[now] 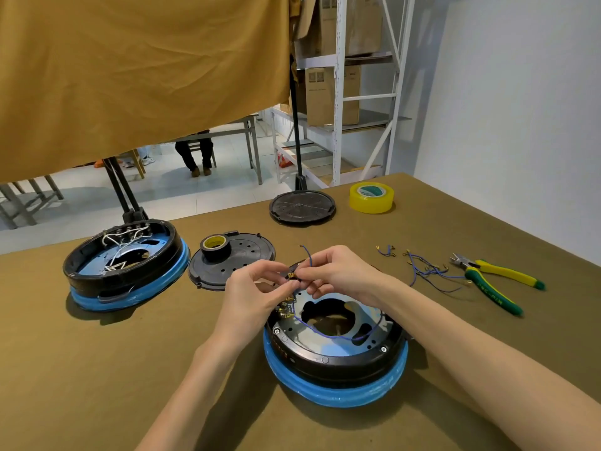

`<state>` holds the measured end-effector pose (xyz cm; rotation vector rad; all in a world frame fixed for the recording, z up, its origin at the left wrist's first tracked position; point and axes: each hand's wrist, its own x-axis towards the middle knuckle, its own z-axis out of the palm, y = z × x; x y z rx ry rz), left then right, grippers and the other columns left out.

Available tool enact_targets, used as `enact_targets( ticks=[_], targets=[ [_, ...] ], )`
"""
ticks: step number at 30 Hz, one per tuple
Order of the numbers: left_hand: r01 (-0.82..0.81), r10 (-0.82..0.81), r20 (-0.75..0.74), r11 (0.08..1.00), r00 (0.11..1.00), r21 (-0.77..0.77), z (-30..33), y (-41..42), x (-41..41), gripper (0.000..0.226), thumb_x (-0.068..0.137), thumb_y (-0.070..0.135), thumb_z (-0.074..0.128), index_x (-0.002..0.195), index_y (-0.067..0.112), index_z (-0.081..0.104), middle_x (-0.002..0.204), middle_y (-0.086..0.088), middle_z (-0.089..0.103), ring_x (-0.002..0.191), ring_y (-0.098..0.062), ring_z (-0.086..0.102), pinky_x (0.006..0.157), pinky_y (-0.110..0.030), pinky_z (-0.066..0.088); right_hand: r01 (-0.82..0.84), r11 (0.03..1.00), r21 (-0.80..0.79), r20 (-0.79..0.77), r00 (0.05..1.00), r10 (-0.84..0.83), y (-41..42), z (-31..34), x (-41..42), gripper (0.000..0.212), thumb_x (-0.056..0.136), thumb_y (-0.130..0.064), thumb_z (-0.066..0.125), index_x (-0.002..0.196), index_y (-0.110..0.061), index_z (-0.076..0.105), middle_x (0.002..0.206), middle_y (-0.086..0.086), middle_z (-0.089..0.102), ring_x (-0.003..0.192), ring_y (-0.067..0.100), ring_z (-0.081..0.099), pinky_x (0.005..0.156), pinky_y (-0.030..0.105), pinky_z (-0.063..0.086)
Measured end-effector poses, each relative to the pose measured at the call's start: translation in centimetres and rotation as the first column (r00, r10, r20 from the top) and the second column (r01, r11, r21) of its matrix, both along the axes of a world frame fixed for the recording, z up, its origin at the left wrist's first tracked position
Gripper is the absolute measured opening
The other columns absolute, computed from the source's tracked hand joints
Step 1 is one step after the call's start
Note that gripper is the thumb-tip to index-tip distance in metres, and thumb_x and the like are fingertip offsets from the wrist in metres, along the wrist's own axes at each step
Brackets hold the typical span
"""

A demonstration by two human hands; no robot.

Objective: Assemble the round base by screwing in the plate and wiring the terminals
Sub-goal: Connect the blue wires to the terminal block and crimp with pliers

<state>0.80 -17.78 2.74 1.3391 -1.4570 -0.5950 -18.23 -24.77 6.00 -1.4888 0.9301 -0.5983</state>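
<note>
The round base (pixel 336 359) sits on the olive-brown table (pixel 162 369) right in front of the person, a black ring on a blue-wrapped rim with a metal plate (pixel 354 315) inside it. Both hands meet above its far edge. The left hand (pixel 252 288) pinches a small black part with brass contacts (pixel 291 276) between thumb and fingertips, and the right hand (pixel 338 271) pinches the same spot from the other side, holding a blue wire (pixel 338 336) whose free end sticks up above the fingers (the rest of it loops down across the plate's opening). A cluster of brass terminals (pixel 286 307) shows on the plate just beneath the left hand. To the left stands a 2nd base (pixel 126 265), tilted, with white wires inside. Between the 2 bases lies a black cover (pixel 240 258) with a roll of black tape (pixel 216 245) resting on it. Farther back are another black disc (pixel 302 206) and a roll of yellow tape (pixel 371 197). On the right lie loose blue wires with brass ends (pixel 426 268) and, just beside them, pliers (pixel 497 281) with green and yellow handles.
</note>
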Motion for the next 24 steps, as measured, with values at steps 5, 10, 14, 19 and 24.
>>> enact_targets(
  ticks=[5, 10, 14, 19, 24],
  targets=[
    [-0.119, 0.135, 0.155, 0.987, 0.979, -0.105, -0.9, -0.5, 0.1, 0.029, 0.093, 0.034, 0.074, 0.122, 0.03, 0.069, 0.112, 0.02, 0.069, 0.111, 0.003, 0.061, 0.09, -0.01, 0.045, 0.059, 0.995, 0.075, -0.099, 0.994, -0.051, -0.7, -0.5, 0.1, 0.01, 0.097, -0.01, 0.069, 0.098, 0.0, 0.071, 0.081, 0.012, 0.07, 0.065, 0.013, 0.065, 0.064, 0.024, 0.058],
    [-0.011, 0.005, 0.036, 0.983, 0.999, 0.185, -1.9, -1.1, 0.8, 0.033, 0.101, 0.029, 0.063, 0.135, 0.026, 0.063, 0.124, 0.015, 0.066, 0.116, 0.005, 0.06, 0.102, -0.027, 0.052, 0.145, 0.981, 0.128, -0.254, 0.961, -0.109, -1.1, -0.9, 0.8, 0.016, 0.1, -0.008, 0.06, 0.112, 0.004, 0.06, 0.085, 0.016, 0.07, 0.067, 0.021, 0.072, 0.06, 0.031, 0.062],
    [0.018, -0.019, 0.003, 0.979, 1.0, 0.204, -2.6, -1.3, 0.8, 0.03, 0.104, 0.029, 0.059, 0.133, 0.026, 0.063, 0.119, 0.017, 0.067, 0.106, 0.013, 0.061, 0.086, -0.011, 0.049, 0.183, 0.973, 0.141, -0.281, 0.95, -0.138, -0.9, -1.0, 1.4, 0.021, 0.098, -0.005, 0.063, 0.11, 0.011, 0.059, 0.074, 0.018, 0.072, 0.059, 0.023, 0.074, 0.053, 0.029, 0.06],
    [-0.019, 0.034, -0.083, 0.985, 0.996, 0.173, -3.5, -1.2, 0.1, 0.026, 0.105, 0.026, 0.057, 0.13, 0.024, 0.065, 0.117, 0.016, 0.067, 0.102, 0.014, 0.06, 0.08, -0.007, 0.045, 0.187, 0.968, 0.167, -0.273, 0.952, -0.137, -0.5, -1.7, 2.1, 0.025, 0.098, -0.001, 0.064, 0.113, 0.019, 0.059, 0.073, 0.022, 0.071, 0.058, 0.023, 0.073, 0.057, 0.03, 0.063],
    [-0.031, 0.055, -0.18, 0.99, 0.982, 0.138, -4.0, -0.8, -0.3, 0.025, 0.106, 0.023, 0.054, 0.127, 0.023, 0.066, 0.113, 0.012, 0.07, 0.1, 0.01, 0.063, 0.078, -0.007, 0.047, 0.212, 0.959, 0.185, -0.265, 0.951, -0.159, -0.5, -1.6, 2.2, 0.023, 0.097, -0.003, 0.067, 0.11, 0.016, 0.064, 0.082, 0.024, 0.073, 0.063, 0.024, 0.074, 0.061, 0.031, 0.064]
  ],
)
